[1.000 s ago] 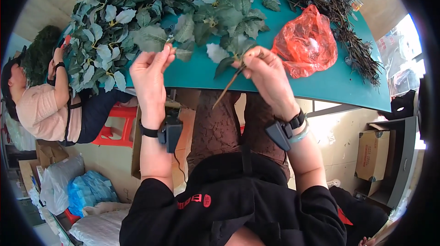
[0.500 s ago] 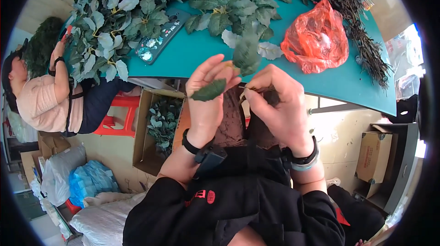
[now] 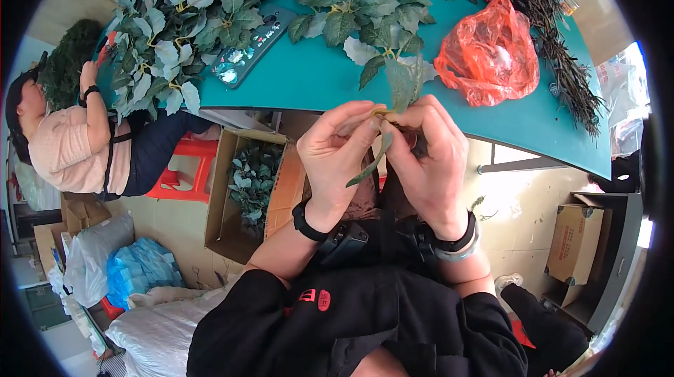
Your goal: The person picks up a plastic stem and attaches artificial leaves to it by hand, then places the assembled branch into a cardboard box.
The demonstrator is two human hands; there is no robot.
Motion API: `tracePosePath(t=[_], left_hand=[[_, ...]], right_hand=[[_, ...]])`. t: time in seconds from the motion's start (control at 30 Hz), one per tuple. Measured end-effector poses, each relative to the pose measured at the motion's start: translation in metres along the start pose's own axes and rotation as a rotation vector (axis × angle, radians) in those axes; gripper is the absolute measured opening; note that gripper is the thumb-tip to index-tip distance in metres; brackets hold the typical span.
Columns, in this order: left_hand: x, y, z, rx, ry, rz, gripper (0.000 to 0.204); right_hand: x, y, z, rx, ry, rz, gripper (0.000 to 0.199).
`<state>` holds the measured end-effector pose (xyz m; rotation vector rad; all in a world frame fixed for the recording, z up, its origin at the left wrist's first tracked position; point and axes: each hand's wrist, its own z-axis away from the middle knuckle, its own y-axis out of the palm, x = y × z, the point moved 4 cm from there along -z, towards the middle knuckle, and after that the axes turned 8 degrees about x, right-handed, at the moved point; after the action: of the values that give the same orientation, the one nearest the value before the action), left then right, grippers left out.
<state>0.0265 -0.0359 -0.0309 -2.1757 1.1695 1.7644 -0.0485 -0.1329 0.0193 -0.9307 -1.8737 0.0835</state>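
Just past the table's near edge, my left hand (image 3: 335, 156) and my right hand (image 3: 430, 163) meet fingertip to fingertip. Both are closed in a pinch on the stem of a small artificial leaf sprig (image 3: 401, 83). One green leaf of it points up over the table, and another hangs below my fingers. The exact joint is partly hidden by my fingertips. Beyond my hands, more leafy artificial branches (image 3: 344, 22) lie on the green table (image 3: 295, 89). A phone in a dark, patterned case (image 3: 254, 47) rests beside the leaves.
A crumpled red plastic bag (image 3: 491, 54) and a bundle of brown twigs (image 3: 562, 61) lie on the table's right. Below its edge stands an open cardboard box (image 3: 219, 201) holding leaves (image 3: 251, 180). At the left, a person (image 3: 74, 145) sits on a red stool (image 3: 189, 166).
My left hand has turned and moved in to the right, so both hands now meet at the sprig's stem. The lower leaf has swung from my left palm to hang below the fingers.
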Motion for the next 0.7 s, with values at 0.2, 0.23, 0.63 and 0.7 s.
tracePosePath(t=[0.2, 0.23, 0.63, 0.7], left_hand=[[0.002, 0.0, 0.001, 0.044, 0.022, -0.07, 0.024], [0.001, 0.0, 0.001, 0.061, 0.017, -0.094, 0.023], [0.016, -0.015, -0.005, 0.179, -0.217, 0.298, 0.018], [0.017, -0.015, -0.003, 0.188, -0.252, 0.375, 0.018]], right_hand=[[-0.002, -0.002, 0.001, -0.001, 0.005, 0.016, 0.015], [-0.002, -0.002, 0.002, -0.006, 0.001, 0.022, 0.015], [-0.006, 0.002, 0.005, 0.028, 0.015, -0.003, 0.014], [-0.006, 0.003, 0.006, 0.042, 0.016, -0.017, 0.014]])
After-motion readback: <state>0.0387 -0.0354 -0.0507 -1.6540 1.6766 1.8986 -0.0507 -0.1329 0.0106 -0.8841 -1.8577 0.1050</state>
